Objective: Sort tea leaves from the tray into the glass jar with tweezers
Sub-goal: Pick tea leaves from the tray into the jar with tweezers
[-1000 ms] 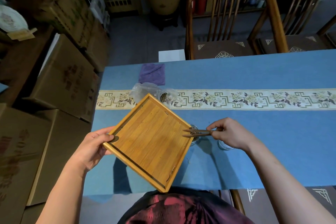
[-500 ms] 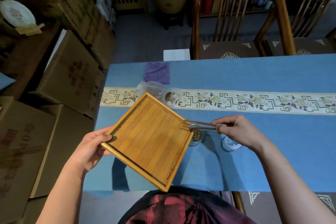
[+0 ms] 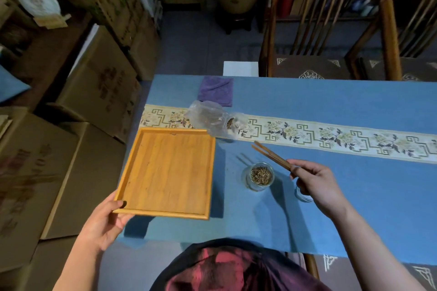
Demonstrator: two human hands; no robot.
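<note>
Holding the bamboo tray (image 3: 169,170) by its near-left corner, the left hand (image 3: 104,222) has its grip clamped on the rim, above the desk (image 3: 354,196). The right hand (image 3: 316,184) pinches the tweezers (image 3: 272,155), tips slightly apart, just beyond the glass jar (image 3: 259,176) of tea leaves (image 3: 260,175), right of the tray.

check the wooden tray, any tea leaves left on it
Empty, or nearly: the tray shows bare wood; the leaves sit in the glass jar.

One tray (image 3: 165,172), one tweezers (image 3: 272,156), one jar (image 3: 259,176) (leaves inside), two chairs (image 3: 314,30).
</note>
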